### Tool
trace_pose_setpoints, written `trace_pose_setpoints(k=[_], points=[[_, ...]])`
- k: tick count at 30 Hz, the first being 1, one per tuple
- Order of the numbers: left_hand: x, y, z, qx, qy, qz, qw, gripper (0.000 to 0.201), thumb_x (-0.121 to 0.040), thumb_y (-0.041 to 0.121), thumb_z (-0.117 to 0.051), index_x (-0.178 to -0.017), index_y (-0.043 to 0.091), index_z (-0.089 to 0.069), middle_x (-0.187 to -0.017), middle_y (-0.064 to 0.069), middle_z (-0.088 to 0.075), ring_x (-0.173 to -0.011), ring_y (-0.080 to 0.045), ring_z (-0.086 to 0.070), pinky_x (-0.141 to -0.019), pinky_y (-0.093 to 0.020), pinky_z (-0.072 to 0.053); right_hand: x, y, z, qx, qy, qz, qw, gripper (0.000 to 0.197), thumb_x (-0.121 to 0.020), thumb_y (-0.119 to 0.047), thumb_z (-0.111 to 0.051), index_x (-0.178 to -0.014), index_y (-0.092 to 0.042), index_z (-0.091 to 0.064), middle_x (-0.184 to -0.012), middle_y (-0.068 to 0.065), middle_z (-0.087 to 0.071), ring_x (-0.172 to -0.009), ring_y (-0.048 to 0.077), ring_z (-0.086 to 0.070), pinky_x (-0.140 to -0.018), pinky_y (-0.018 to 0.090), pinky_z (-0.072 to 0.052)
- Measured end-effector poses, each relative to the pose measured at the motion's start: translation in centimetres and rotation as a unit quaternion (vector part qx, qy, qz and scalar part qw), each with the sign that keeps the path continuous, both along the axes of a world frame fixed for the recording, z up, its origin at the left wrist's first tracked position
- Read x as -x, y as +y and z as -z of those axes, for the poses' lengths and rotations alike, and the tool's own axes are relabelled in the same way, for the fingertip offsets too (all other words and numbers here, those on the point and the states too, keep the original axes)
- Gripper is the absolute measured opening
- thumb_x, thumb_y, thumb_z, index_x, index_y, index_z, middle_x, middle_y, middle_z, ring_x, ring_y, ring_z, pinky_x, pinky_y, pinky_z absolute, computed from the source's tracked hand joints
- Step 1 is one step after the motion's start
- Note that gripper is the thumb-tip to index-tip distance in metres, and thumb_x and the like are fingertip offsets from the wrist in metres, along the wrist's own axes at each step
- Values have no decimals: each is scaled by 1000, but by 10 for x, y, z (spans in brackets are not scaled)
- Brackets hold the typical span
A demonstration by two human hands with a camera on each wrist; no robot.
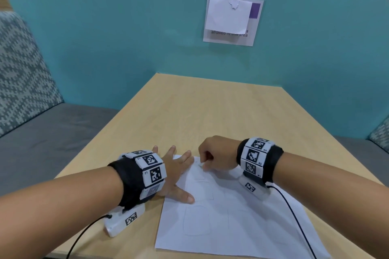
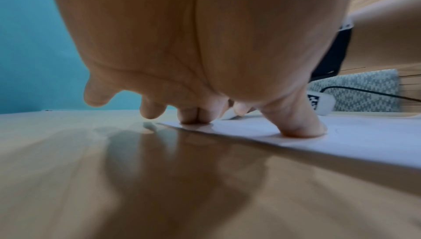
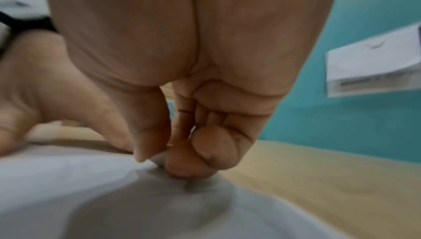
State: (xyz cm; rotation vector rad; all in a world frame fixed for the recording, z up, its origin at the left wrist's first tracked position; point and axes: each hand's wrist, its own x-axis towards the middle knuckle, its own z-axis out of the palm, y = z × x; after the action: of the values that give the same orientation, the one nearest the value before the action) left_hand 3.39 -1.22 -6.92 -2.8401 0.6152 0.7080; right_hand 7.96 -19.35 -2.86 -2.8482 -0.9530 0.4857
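A white paper sheet (image 1: 231, 216) with faint outlined shapes lies on the light wooden table (image 1: 210, 111) near its front edge. My left hand (image 1: 181, 174) lies flat with its fingers spread. Its thumb and fingertips (image 2: 303, 127) press the sheet (image 2: 364, 142) down at the left edge. My right hand (image 1: 203, 163) is at the sheet's far edge, and its thumb and forefinger pinch a small white flap (image 1: 201, 163) there. In the right wrist view the pinch (image 3: 182, 153) lifts a bit of white paper (image 3: 114, 198). I cannot tell whether the flap is part of the sheet.
A teal wall (image 1: 105, 38) with a white notice (image 1: 231, 19) stands behind the table. A grey bench (image 1: 52, 132) with a patterned cushion (image 1: 21, 69) runs along the left. Black cables (image 1: 294, 216) trail from both wrist units across the table's front.
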Motion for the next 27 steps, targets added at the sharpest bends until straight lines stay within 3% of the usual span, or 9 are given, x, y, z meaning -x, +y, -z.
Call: trace_pose_setpoints(k=[2, 5, 9, 13, 17, 19, 22, 24, 27], points=[[0, 0, 0, 8, -2, -2, 1000, 114, -80, 83, -46, -157, 27, 17, -164, 9, 21, -150, -33, 21, -112, -71, 8, 5, 2, 2, -6, -2, -15, 1000, 13, -84, -20, -63, -85, -7, -66, -82, 7, -70, -71, 21, -60, -70, 36, -53], [-1, 2, 3, 27, -2, -19, 999, 118, -78, 83, -49, -156, 27, 19, -165, 8, 16, -150, -31, 21, -112, -70, 12, 25, 9, 7, 0, 26, -77, 997, 9, -86, -18, -62, -80, -12, -62, -71, -3, -61, -64, 12, -51, -63, 27, -45], [-1, 0, 0, -3, 2, -3, 1000, 115, -79, 85, -44, -157, 26, 17, -164, 10, 21, -150, -32, 21, -112, -71, 7, 5, 0, 0, -6, -6, -12, 1000, 14, -85, -19, -63, -88, -6, -68, -84, 6, -71, -76, 24, -62, -75, 38, -55], [-2, 1, 0, 4, 7, -11, 1000, 116, -79, 84, -46, -156, 26, 19, -164, 10, 20, -150, -31, 23, -112, -70, 9, 26, 8, 6, 2, 23, -76, 997, 12, -85, -18, -62, -83, -7, -66, -80, 7, -69, -72, 22, -61, -68, 34, -51], [-2, 1, 1, -2, 7, -2, 1000, 115, -79, 85, -44, -157, 27, 17, -164, 12, 22, -150, -31, 22, -112, -70, 8, 3, -1, -1, -9, -10, 4, 1000, 16, -84, -19, -63, -86, -4, -68, -86, 11, -72, -79, 28, -65, -71, 37, -54], [-1, 1, 0, 0, 6, -4, 1000, 114, -79, 85, -44, -157, 27, 15, -164, 11, 23, -150, -31, 22, -112, -70, 8, 7, 1, 3, 0, -8, -13, 1000, 15, -84, -18, -61, -84, -5, -67, -84, 12, -72, -79, 30, -65, -70, 39, -54], [-2, 1, 0, -3, 7, -6, 1000, 112, -80, 84, -45, -158, 26, 10, -164, 10, 23, -150, -32, 22, -113, -70, 7, 21, 7, 10, 16, 13, -61, 998, 11, -86, -19, -62, -83, -9, -64, -79, 5, -67, -72, 22, -60, -69, 35, -51], [-2, 0, 0, -8, 11, -4, 1000, 113, -80, 84, -44, -157, 27, 15, -163, 11, 24, -150, -31, 22, -113, -70, 7, 8, 2, 6, 7, -4, -22, 1000, 16, -86, -20, -63, -85, -5, -66, -84, 10, -70, -71, 21, -58, -69, 34, -51], [-1, 0, 0, -9, 10, -3, 1000, 114, -79, 85, -43, -157, 27, 17, -163, 12, 23, -150, -32, 22, -112, -71, 5, 4, -1, 3, -1, -17, -7, 1000, 19, -85, -18, -62, -89, -1, -69, -87, 16, -72, -74, 28, -63, -69, 37, -54]])
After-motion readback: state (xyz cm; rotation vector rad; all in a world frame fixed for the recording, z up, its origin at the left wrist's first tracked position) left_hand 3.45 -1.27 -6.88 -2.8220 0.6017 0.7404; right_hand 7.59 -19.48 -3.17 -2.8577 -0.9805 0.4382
